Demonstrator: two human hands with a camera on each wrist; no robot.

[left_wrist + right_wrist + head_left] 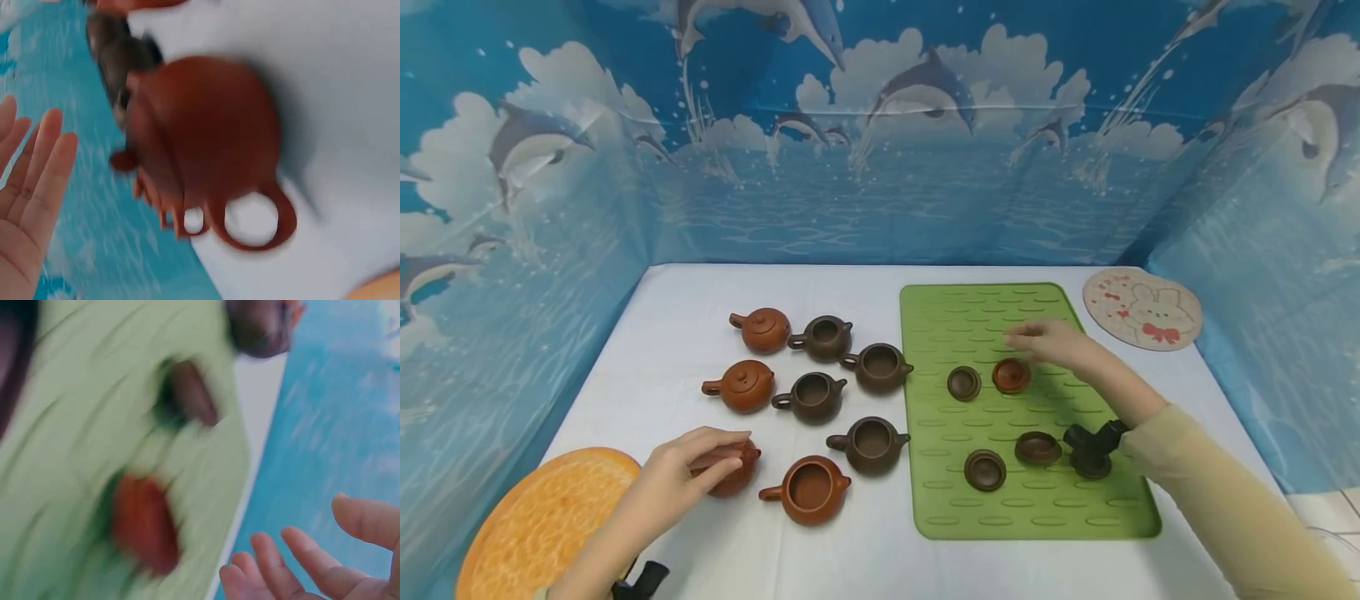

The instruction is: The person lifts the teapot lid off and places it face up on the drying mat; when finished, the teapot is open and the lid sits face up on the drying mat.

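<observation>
My left hand (688,467) is held over a red-brown teapot (741,471) at the front left, hiding part of it. The left wrist view has this teapot (206,125) blurred and large, lid on, handle toward the lower right. There the straight fingers (47,156) stand apart from it. Above the green mat hovers my right hand (1056,343), empty, its fingers loosely extended. Just below it lies a red-brown teapot lid (1011,376), with a dark brown lid (964,383) to its left. Both the red-brown lid (145,525) and the fingers (275,569) show in the right wrist view.
More dark lids, such as one (985,470) at the front, lie on the green mat (940,317). Left of it stand several lidless dark teapots (880,368), a lidless red-brown teapot (811,490) and two lidded ones (745,386). Round mats lie front left (550,525) and back right (1142,308).
</observation>
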